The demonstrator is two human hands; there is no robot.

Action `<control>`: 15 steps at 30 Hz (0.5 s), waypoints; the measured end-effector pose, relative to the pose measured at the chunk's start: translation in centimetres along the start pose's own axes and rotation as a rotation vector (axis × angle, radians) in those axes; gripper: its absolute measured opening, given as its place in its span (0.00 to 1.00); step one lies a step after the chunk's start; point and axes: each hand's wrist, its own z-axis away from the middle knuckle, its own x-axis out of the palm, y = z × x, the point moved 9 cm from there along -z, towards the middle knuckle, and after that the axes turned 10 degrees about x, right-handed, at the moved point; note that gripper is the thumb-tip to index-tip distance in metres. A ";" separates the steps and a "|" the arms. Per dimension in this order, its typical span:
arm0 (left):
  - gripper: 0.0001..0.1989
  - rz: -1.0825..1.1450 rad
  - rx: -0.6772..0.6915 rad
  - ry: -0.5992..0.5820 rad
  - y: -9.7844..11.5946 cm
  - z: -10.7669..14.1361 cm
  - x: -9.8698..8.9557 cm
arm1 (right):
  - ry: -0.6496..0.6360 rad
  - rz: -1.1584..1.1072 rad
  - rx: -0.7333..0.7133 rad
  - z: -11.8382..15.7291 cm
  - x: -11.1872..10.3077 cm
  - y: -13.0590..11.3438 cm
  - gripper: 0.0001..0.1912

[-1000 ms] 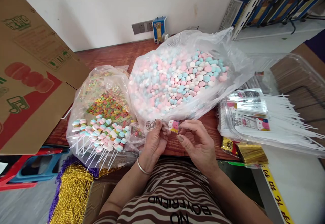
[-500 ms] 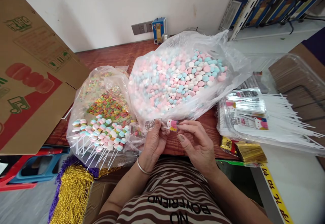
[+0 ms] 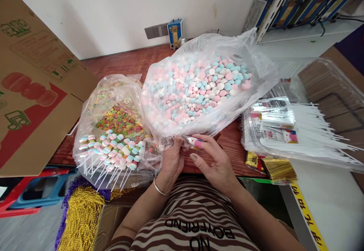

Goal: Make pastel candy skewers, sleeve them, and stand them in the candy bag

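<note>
My left hand (image 3: 173,158) pinches a small clear printed plastic bag (image 3: 195,142) between thumb and fingers, with a code-like print at its left end and a pink-and-yellow picture at its right. At that right end, the fingers of my right hand (image 3: 214,160) touch the plastic, while the thumb stands apart from them. Just beyond both hands lies a large clear bag of pink, white and blue round candies (image 3: 196,88). Left of my hands, several candy skewers on white sticks (image 3: 113,148) rest on another bag of colourful ring-shaped candies (image 3: 122,120).
A clear plastic tray (image 3: 256,145) on the right holds white sticks (image 3: 315,129) and printed bags (image 3: 273,112). Gold twist ties (image 3: 280,169) lie before it. A cardboard box (image 3: 36,91) stands left. Gold bead strings (image 3: 82,217) hang below. A blue device (image 3: 175,33) stands by the wall.
My right hand has shifted slightly left along the printed bag, its fingers now covering more of the right end. My left hand still pinches the bag. The view has shifted a little.
</note>
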 end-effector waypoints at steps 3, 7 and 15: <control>0.19 -0.034 0.080 -0.039 1.0 0.1 0.8 | -0.067 -0.038 0.047 -0.1 0.6 0.6 0.13; 0.16 -0.055 0.058 -0.116 1.6 0.1 1.8 | 0.042 -0.047 0.061 0.0 -0.5 1.2 0.11; 0.20 -0.111 -0.032 -0.126 0.3 -0.4 0.8 | 0.039 -0.076 0.076 -0.1 -1.0 1.3 0.12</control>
